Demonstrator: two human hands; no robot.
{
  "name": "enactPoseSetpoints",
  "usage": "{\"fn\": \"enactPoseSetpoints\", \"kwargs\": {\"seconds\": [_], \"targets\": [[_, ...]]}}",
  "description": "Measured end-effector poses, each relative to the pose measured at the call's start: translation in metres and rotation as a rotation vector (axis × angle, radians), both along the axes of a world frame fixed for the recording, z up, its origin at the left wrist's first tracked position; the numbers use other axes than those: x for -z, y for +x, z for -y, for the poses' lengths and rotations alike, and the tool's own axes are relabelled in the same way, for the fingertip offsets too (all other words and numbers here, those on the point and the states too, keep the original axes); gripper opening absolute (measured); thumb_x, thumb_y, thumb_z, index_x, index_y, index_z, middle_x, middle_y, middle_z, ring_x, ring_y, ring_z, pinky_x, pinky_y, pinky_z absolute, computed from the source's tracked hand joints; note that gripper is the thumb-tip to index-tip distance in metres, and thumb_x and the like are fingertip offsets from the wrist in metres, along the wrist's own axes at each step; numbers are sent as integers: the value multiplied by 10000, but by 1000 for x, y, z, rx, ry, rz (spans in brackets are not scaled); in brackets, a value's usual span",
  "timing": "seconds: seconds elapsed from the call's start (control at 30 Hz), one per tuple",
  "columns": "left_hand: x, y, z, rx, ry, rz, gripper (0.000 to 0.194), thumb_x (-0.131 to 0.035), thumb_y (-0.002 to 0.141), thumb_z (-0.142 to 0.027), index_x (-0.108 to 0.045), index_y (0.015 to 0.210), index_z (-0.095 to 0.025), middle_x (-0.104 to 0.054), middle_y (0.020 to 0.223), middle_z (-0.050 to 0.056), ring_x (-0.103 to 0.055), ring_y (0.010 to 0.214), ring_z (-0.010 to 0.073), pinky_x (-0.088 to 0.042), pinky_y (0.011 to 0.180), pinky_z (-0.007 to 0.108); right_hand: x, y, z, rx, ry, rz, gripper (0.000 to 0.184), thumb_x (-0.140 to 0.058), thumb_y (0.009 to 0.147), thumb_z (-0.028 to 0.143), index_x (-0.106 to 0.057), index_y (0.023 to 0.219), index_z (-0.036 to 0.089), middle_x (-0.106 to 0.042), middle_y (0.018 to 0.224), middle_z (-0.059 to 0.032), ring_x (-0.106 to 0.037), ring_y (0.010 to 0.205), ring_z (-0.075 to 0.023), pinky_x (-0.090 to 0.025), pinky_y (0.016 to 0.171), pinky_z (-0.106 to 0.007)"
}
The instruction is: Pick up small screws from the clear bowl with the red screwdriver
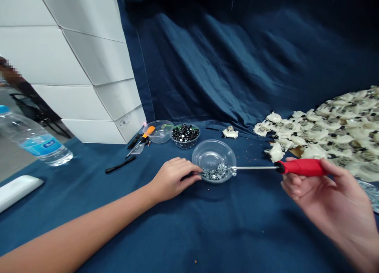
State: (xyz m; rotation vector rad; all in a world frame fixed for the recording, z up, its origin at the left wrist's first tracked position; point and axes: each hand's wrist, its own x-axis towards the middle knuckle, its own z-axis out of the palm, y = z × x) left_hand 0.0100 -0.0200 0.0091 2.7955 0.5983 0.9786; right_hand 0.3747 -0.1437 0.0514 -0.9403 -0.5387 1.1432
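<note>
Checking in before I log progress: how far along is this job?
One white moulded part sits apart and may be finished. In hand: the right hand holds a red-handled screwdriver, its tip at the clear bowl of silver screws, which the left hand touches. Left: the large heap of similar white parts.

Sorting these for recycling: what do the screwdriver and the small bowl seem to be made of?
The screwdriver has a glossy red handle, probably moulded plastic, and a bright metallic shaft, likely steel. The bowl looks like thin clear plastic: it is see-through with a light sheen, though glass can't be ruled out.
</note>
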Motion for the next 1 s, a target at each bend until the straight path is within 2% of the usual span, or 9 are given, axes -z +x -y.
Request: {"fn": "enactPoseSetpoints", "kwargs": {"seconds": [0.07,0.17,0.23,0.3,0.4,0.57,0.77,0.9,1.0], "targets": [[1,0,-1,-43,-35,29,126,-676,1100,-292,-729,1189,-220,-791,907,5,-743,807,166,-500,783,323,3,-1,1,-66,-1,28,387,-627,1004,466,-861,839,205,-686,626,-90,-603,544,-202,-547,495,-317],[2,-1,-2,-89,-71,62,125,-663,1099,-279,-741,1180,-225,-793,903,3,-728,778,164,-510,788,328,15,-9,0,-183,-83,111,403,-655,1007,529,-878,1004,193,-714,643,-92,-623,554,-222,-530,481,-319],[3,-1,-2,-101,-89,71,123,-659,1095,-276,-747,1164,-224,-800,926,9,-724,776,164,-518,791,332,27,-16,-4,-223,-177,176,404,-699,983,555,-854,991,182,-752,682,-100,-640,549,-217,-530,494,-311],[3,-1,-3,-104,-102,76,123,-655,1092,-272,-749,1154,-221,-805,942,15,-725,781,165,-525,793,333,40,-20,-11,-255,-233,242,459,-790,897,603,-828,918,145,-746,641,-108,-647,532,-217,-513,480,-294],[3,-1,-3,-98,-112,83,128,-651,1090,-268,-750,1155,-220,-803,940,19,-724,781,167,-529,790,333,51,-17,-20,-188,-260,233,470,-792,868,603,-814,926,137,-708,584,-79,-621,498,-202,-491,458,-273],[3,-1,-3,-82,-139,91,134,-648,1088,-267,-749,1161,-218,-782,904,14,-713,782,165,-535,785,327,42,-8,-23,-117,-207,155,370,-699,928,515,-823,881,169,-683,556,-73,-595,472,-189,-500,445,-267],[2,0,-3,-77,-155,98,144,-643,1076,-243,-750,1167,-212,-776,903,20,-718,799,166,-548,782,315,25,-2,-18,-67,-91,124,375,-655,973,477,-835,815,188,-660,549,-67,-583,482,-189,-512,434,-268],[0,1,-2,-79,-156,97,156,-632,1073,-233,-752,1169,-207,-780,919,30,-717,802,166,-557,775,312,30,0,-18,-117,-193,210,375,-767,891,545,-810,816,180,-663,554,-61,-587,481,-195,-508,442,-278],[0,1,-2,-77,-155,96,161,-623,1074,-222,-751,1170,-203,-791,944,41,-718,801,165,-560,775,313,37,-1,-18,-91,-209,341,397,-814,878,558,-816,875,162,-686,571,-65,-612,513,-197,-505,474,-268]]}}
